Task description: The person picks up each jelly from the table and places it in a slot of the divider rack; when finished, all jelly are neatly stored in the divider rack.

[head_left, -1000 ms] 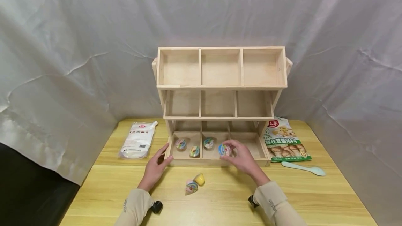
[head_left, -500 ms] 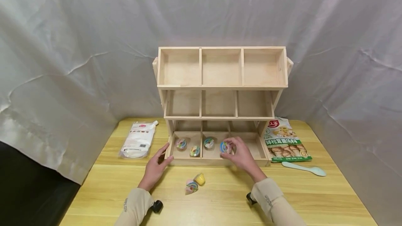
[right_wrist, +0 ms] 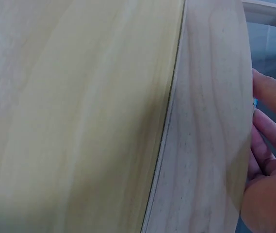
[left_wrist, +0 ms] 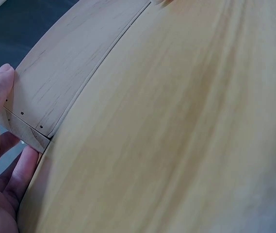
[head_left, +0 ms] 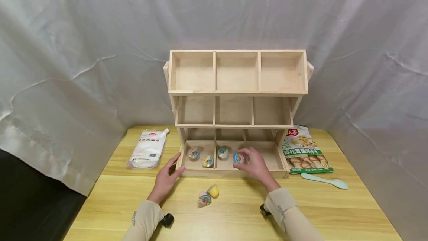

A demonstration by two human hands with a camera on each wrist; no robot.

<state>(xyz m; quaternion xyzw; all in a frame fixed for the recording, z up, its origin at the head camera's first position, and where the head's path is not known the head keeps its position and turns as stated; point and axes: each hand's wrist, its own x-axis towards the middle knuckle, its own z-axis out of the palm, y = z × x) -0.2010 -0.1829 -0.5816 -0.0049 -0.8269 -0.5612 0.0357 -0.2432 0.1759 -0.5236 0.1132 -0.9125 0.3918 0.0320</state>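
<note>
My right hand [head_left: 255,164] pinches a jelly cup [head_left: 238,158] with a blue-rimmed lid over the bottom tray's middle compartment; its fingers partly cover the cup. Left of it in that compartment lies another jelly cup [head_left: 223,153]. Two more, a pinkish jelly cup [head_left: 193,154] and a yellowish jelly cup [head_left: 208,161], sit in the left compartment. At the front left corner of the wooden shelf [head_left: 230,173], my left hand [head_left: 164,181] grips the bottom tray, thumb at the front board and fingers round the side, as the left wrist view shows.
On the table in front lie a pink jelly cup [head_left: 204,199] and a yellow jelly cup [head_left: 213,191]. A white spout pouch [head_left: 147,150] is left of the shelf. To the right are a mushroom soup packet [head_left: 305,151] and a pale green spoon [head_left: 326,180].
My right hand has tilted the held jelly cup, raised it slightly and brought it back down a little; the right forearm has shifted left. My left hand keeps its place on the tray corner.
</note>
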